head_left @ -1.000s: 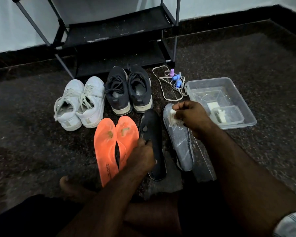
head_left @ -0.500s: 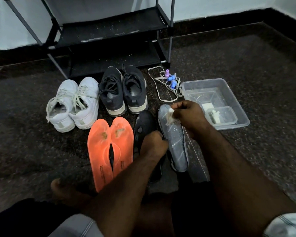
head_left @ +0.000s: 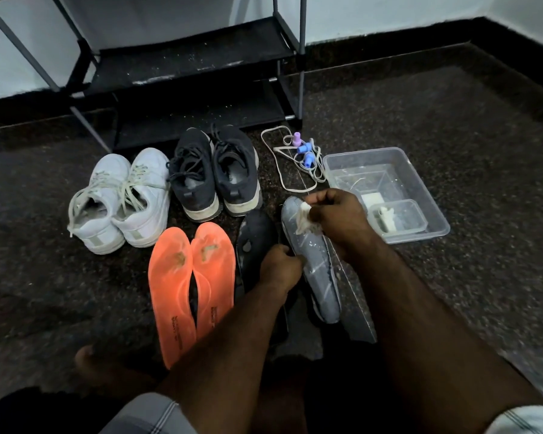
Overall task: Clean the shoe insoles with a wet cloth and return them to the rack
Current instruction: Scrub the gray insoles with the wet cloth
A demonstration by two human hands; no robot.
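Note:
A grey insole (head_left: 318,270) lies on the dark floor, streaked with wet marks. My right hand (head_left: 336,216) grips a crumpled white cloth (head_left: 304,219) and presses it on the insole's toe end. My left hand (head_left: 279,267) holds the insole's left edge near its middle, fingers curled. A black insole (head_left: 254,242) lies just left of it, partly under my left hand. Two orange insoles (head_left: 192,283) lie side by side further left. The black shoe rack (head_left: 188,67) stands at the back.
White sneakers (head_left: 123,202) and dark sneakers (head_left: 217,173) stand in front of the rack. A clear plastic tub (head_left: 420,183) holding a smaller container (head_left: 398,216) sits at right. Loose laces with blue and purple pieces (head_left: 298,155) lie beside it. My bare foot (head_left: 98,364) is at lower left.
My left hand has moved right from the black insole to the grey insole's edge. My right hand with the cloth stays at the grey insole's toe end.

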